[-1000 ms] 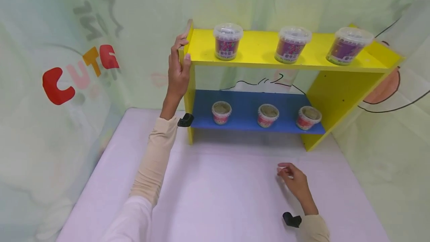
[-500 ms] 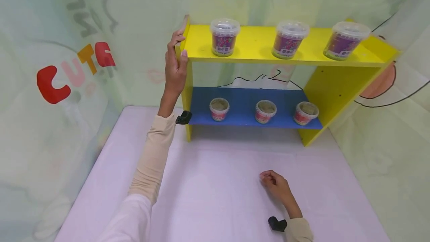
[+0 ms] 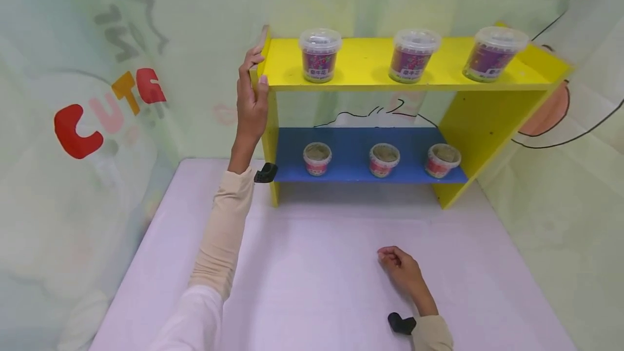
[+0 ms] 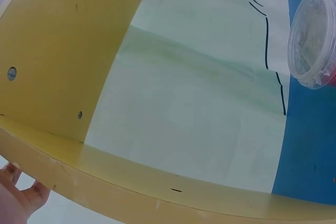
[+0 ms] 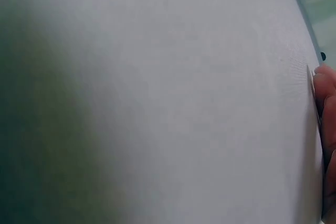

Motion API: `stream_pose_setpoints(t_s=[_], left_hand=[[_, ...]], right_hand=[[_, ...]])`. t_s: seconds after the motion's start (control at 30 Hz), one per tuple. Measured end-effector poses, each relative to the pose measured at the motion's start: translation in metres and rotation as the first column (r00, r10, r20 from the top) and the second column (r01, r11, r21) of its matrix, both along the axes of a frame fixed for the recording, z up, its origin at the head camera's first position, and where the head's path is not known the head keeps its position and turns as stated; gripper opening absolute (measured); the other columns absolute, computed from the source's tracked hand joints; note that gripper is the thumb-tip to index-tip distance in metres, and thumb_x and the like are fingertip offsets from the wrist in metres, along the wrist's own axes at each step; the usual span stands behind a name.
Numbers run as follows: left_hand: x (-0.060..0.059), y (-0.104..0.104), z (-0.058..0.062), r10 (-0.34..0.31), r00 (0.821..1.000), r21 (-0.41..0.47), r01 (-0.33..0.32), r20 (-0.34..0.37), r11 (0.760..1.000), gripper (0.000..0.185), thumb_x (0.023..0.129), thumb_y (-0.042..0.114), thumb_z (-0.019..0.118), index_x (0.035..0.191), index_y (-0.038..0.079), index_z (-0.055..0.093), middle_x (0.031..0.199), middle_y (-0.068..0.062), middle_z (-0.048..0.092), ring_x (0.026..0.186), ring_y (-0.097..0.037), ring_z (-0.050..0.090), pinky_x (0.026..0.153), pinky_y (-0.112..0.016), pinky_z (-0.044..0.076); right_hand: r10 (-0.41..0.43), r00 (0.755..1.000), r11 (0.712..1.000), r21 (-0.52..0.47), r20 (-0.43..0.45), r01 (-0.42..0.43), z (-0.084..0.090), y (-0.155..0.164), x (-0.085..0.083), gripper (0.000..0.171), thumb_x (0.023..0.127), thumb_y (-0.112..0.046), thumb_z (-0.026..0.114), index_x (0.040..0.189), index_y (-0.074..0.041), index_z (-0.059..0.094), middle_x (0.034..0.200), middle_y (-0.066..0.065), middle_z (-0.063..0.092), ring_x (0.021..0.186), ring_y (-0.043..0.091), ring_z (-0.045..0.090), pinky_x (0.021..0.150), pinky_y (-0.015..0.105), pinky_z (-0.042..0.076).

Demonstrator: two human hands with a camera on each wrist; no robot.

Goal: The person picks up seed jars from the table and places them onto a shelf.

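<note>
My left hand (image 3: 252,99) holds the upper left side of a yellow and blue shelf (image 3: 363,88). Its thumb lies along the front edge and the other fingers reach over the side panel. In the left wrist view only part of this hand (image 4: 21,195) shows past the yellow board. Lower down, my right hand (image 3: 402,272) rests on the white tablecloth (image 3: 317,264) in front of the shelf. Its fingers are loosely curled with nothing seen in them. The right wrist view shows these fingers (image 5: 328,114) close against the cloth.
On the yellow top board stand three lidded tubs with purple labels (image 3: 319,66) (image 3: 410,64) (image 3: 489,61). The blue lower board bears three smaller tubs with pink labels (image 3: 317,166) (image 3: 383,168) (image 3: 439,168). Printed cloth walls (image 3: 205,69) surround the table.
My right hand moved left and slightly toward me over the cloth, its fingers drawing closer together, then stayed there. My left hand keeps its hold on the shelf. The head view shifted slightly.
</note>
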State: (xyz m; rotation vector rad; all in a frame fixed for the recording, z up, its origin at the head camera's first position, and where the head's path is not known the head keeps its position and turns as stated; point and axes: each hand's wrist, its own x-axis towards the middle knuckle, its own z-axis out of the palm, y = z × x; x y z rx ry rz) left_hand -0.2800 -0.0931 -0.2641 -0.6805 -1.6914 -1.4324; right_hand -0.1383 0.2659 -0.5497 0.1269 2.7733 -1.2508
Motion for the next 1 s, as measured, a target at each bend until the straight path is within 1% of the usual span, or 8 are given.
stream_pose_setpoints(t_s=[0.17, 0.43, 0.57, 0.7, 0.8, 0.87, 0.93, 1.0], left_hand=[[0.002, -0.002, -0.007, 0.009, 0.999, -0.013, -0.008, 0.037, 1.0, 0.036, 0.096, 0.003, 0.037, 0.129, -0.013, 0.034, 0.15, -0.029, 0.031, 0.136, -0.036, 0.037, 0.112, -0.036, 0.038], [0.0, 0.001, -0.004, -0.018, 1.0, -0.026, 0.018, -0.011, 1.0, 0.036, 0.096, 0.0, 0.036, 0.128, -0.016, 0.034, 0.148, -0.033, 0.032, 0.136, -0.043, 0.035, 0.111, -0.043, 0.038], [0.0, 0.001, 0.001, 0.003, 0.999, -0.064, -0.001, 0.036, 0.998, 0.036, 0.099, 0.002, 0.037, 0.131, -0.013, 0.035, 0.151, -0.029, 0.031, 0.144, -0.033, 0.03, 0.115, -0.03, 0.031], [0.002, -0.001, 0.001, 0.025, 0.99, -0.074, -0.015, 0.141, 0.997, 0.041, 0.101, 0.006, 0.039, 0.14, -0.006, 0.032, 0.157, -0.019, 0.029, 0.141, -0.022, 0.036, 0.104, -0.02, 0.034], [-0.004, -0.006, -0.009, 0.033, 0.978, -0.08, -0.017, 0.205, 0.997, 0.047, 0.103, 0.012, 0.04, 0.148, 0.005, 0.027, 0.161, -0.006, 0.026, 0.137, -0.018, 0.04, 0.102, -0.023, 0.039], [-0.007, -0.01, -0.019, 0.042, 0.971, -0.091, -0.021, 0.237, 0.996, 0.051, 0.104, 0.017, 0.04, 0.152, 0.013, 0.023, 0.161, -0.001, 0.025, 0.137, -0.018, 0.042, 0.107, -0.031, 0.042], [-0.006, -0.013, -0.033, 0.053, 0.964, -0.111, -0.024, 0.259, 0.993, 0.055, 0.104, 0.021, 0.041, 0.155, 0.02, 0.018, 0.161, 0.002, 0.026, 0.139, -0.017, 0.041, 0.109, -0.038, 0.042], [0.003, -0.014, -0.047, 0.081, 0.952, -0.147, -0.038, 0.295, 0.988, 0.058, 0.104, 0.025, 0.041, 0.156, 0.025, 0.015, 0.161, 0.002, 0.027, 0.138, -0.021, 0.042, 0.109, -0.046, 0.041]], right_hand=[[-0.008, 0.999, 1.0, -0.006, 0.039, 0.009, -0.004, -0.002, 0.005, 0.023, 0.095, -0.022, 0.061, 0.109, -0.005, 0.067, 0.093, 0.005, 0.063, 0.081, 0.009, 0.05, 0.073, 0.021, 0.043], [0.023, 0.999, 0.998, -0.057, 0.035, -0.021, -0.004, 0.0, 0.005, 0.023, 0.096, -0.022, 0.061, 0.111, -0.005, 0.066, 0.091, 0.003, 0.061, 0.081, 0.008, 0.05, 0.072, 0.02, 0.044], [0.042, 0.997, 0.998, -0.06, 0.062, -0.038, 0.005, 0.005, 0.001, 0.026, 0.097, -0.024, 0.06, 0.114, -0.005, 0.065, 0.096, 0.005, 0.063, 0.084, 0.01, 0.051, 0.075, 0.02, 0.044], [0.065, 0.995, 0.996, -0.065, 0.072, -0.061, 0.012, 0.006, -0.001, 0.024, 0.097, -0.019, 0.058, 0.114, -0.004, 0.064, 0.096, 0.006, 0.066, 0.084, 0.01, 0.054, 0.075, 0.021, 0.045], [0.079, 0.994, 0.995, -0.071, 0.069, -0.075, 0.011, 0.004, 0.0, 0.02, 0.096, -0.012, 0.057, 0.113, -0.003, 0.065, 0.094, 0.005, 0.068, 0.081, 0.008, 0.056, 0.074, 0.021, 0.046], [0.085, 0.994, 0.994, -0.075, 0.063, -0.08, 0.01, 0.001, 0.001, 0.019, 0.096, -0.01, 0.057, 0.112, -0.003, 0.065, 0.092, 0.005, 0.069, 0.08, 0.007, 0.057, 0.073, 0.021, 0.047], [0.089, 0.994, 0.993, -0.081, 0.056, -0.085, 0.009, -0.003, 0.008, 0.019, 0.094, -0.007, 0.057, 0.111, -0.003, 0.065, 0.091, 0.005, 0.069, 0.078, 0.006, 0.058, 0.072, 0.021, 0.047], [0.092, 0.994, 0.993, -0.083, 0.051, -0.088, 0.009, -0.007, 0.015, 0.018, 0.094, -0.007, 0.059, 0.11, -0.004, 0.065, 0.089, 0.004, 0.069, 0.077, 0.006, 0.058, 0.07, 0.021, 0.047]])
